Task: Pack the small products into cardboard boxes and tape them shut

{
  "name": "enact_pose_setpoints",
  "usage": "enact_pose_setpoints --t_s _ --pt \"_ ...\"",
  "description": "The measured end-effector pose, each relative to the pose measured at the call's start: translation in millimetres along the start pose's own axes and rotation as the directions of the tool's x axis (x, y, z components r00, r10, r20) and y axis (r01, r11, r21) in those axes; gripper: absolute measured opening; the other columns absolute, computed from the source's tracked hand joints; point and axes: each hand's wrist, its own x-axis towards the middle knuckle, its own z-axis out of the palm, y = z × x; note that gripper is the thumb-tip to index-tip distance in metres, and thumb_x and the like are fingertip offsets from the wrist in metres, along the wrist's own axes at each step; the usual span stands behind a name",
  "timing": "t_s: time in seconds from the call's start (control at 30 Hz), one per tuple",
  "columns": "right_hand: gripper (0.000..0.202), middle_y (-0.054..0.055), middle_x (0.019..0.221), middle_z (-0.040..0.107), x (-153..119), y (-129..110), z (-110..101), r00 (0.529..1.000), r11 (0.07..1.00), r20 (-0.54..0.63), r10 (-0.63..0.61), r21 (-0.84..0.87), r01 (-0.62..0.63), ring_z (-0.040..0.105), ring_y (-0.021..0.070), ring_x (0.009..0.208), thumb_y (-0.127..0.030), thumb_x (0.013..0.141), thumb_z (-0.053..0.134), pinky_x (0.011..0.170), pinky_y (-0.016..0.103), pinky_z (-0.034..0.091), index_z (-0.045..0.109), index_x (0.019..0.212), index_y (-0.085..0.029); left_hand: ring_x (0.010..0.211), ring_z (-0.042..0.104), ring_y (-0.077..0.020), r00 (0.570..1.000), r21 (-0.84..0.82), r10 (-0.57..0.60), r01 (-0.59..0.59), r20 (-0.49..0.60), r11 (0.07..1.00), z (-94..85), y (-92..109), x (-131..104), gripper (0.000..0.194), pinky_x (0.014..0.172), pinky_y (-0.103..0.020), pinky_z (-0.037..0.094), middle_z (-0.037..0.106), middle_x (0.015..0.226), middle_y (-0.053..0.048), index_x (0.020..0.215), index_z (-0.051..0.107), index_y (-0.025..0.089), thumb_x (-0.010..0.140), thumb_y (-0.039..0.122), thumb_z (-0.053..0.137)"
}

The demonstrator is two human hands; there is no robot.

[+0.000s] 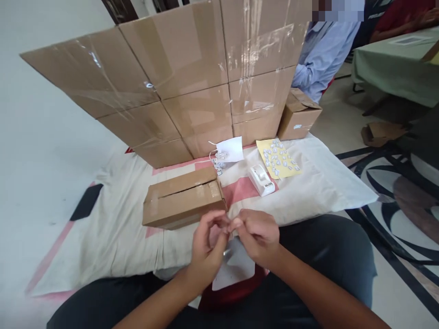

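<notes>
My left hand (208, 244) and my right hand (258, 234) meet just in front of the long cardboard box. Both are closed, fingertips pinched together at the top of what looks like a clear plastic bag (236, 267). The bag hangs below the fingers over my lap; its upper edge is mostly hidden by them. To the left of the hands lies the closed cardboard box (185, 201). Beyond them on the cloth stands a white tape dispenser (262, 180). A yellow sheet (295, 171) carrying many small white pieces lies behind the dispenser.
A large taped cardboard panel (195, 105) stands upright at the back. Before it lie a white paper (231, 148) and small packets. A smaller carton (300, 116) is at the right rear. A black flat object (87, 202) rests at left. Another person (318, 55) is behind the panel.
</notes>
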Motion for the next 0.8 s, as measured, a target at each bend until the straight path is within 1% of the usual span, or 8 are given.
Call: enact_pose_setpoints --t_s 0.1,0.2,0.3,0.43,0.5,0.6,0.73,0.8 --pt "0.039 -0.002 0.056 0.060 -7 4 19 0.996 0.999 0.079 -0.033 -0.004 0.034 0.055 0.0101 0.051 -0.006 0.096 0.051 0.054 0.025 0.042 0.040 0.062 -0.022 0.083 0.064 -0.0130 0.999 0.077 0.043 -0.041 -0.026 0.996 -37.3 0 -16 0.025 0.079 -0.025 0.054 0.065 0.090 -0.001 0.123 0.061 0.026 0.098 0.023 0.063" --pt "0.040 -0.003 0.055 0.058 -16 12 29 0.982 0.999 0.188 -0.007 -0.049 0.017 0.055 0.0108 0.050 -0.010 0.097 0.050 0.055 0.026 0.043 0.035 0.062 -0.023 0.078 0.062 -0.0141 1.000 0.072 0.011 -0.009 -0.026 0.997 -56.6 -11 -25 0.026 0.074 -0.027 0.054 0.064 0.085 0.000 0.122 0.062 0.025 0.097 0.031 0.065" --pt "0.040 -0.001 0.057 0.060 -21 16 34 0.960 0.997 0.276 0.038 -0.081 -0.016 0.058 0.0126 0.051 -0.013 0.098 0.049 0.055 0.028 0.044 0.036 0.062 -0.024 0.072 0.060 -0.0141 0.999 0.025 -0.042 0.042 0.027 0.999 -66.2 -21 -31 0.027 0.070 -0.027 0.053 0.063 0.079 0.001 0.118 0.063 0.023 0.096 0.037 0.067" --pt "0.040 -0.003 0.055 0.054 -26 17 47 0.929 0.999 0.370 -0.006 -0.039 0.022 0.052 0.0123 0.049 -0.008 0.096 0.049 0.053 0.028 0.040 0.033 0.063 -0.025 0.072 0.061 -0.0152 0.995 -0.045 -0.047 0.051 0.083 0.998 -77.2 -23 -33 0.030 0.068 -0.028 0.052 0.065 0.079 -0.001 0.113 0.069 0.021 0.093 0.043 0.070" --pt "0.040 -0.004 0.056 0.050 -32 21 53 0.911 0.999 0.410 -0.040 -0.018 0.052 0.050 0.0122 0.050 -0.005 0.094 0.050 0.054 0.028 0.038 0.031 0.065 -0.025 0.071 0.060 -0.0148 0.991 -0.048 -0.065 0.071 0.121 0.996 -82.3 -22 -31 0.024 0.067 -0.027 0.050 0.066 0.078 -0.002 0.102 0.073 0.021 0.093 0.042 0.071" --pt "0.041 -0.006 0.054 0.044 -40 28 57 0.893 0.995 0.444 -0.074 -0.025 0.095 0.045 0.0120 0.049 0.000 0.091 0.053 0.055 0.029 0.037 0.030 0.067 -0.024 0.068 0.057 -0.0136 0.971 -0.014 -0.155 0.160 0.180 0.987 -87.8 -19 -27 0.020 0.065 -0.025 0.046 0.066 0.075 -0.001 0.085 0.073 0.019 0.093 0.037 0.070" --pt "0.041 -0.006 0.055 0.051 -41 34 56 0.870 0.982 0.478 -0.118 -0.073 0.174 0.047 0.0117 0.050 0.001 0.090 0.056 0.055 0.029 0.037 0.032 0.067 -0.024 0.072 0.058 -0.0142 0.942 -0.011 -0.227 0.237 0.247 0.971 -90.0 -22 -22 0.020 0.068 -0.026 0.046 0.068 0.078 -0.001 0.082 0.072 0.019 0.094 0.035 0.068" --pt "0.038 -0.005 0.058 0.058 -38 32 56 0.860 0.977 0.499 -0.109 -0.105 0.184 0.052 0.0120 0.051 -0.002 0.091 0.058 0.054 0.029 0.039 0.037 0.067 -0.024 0.070 0.057 -0.0141 0.956 0.041 -0.196 0.191 0.220 0.981 -90.4 -24 -21 0.023 0.066 -0.026 0.044 0.065 0.073 0.000 0.079 0.069 0.019 0.095 0.034 0.065"
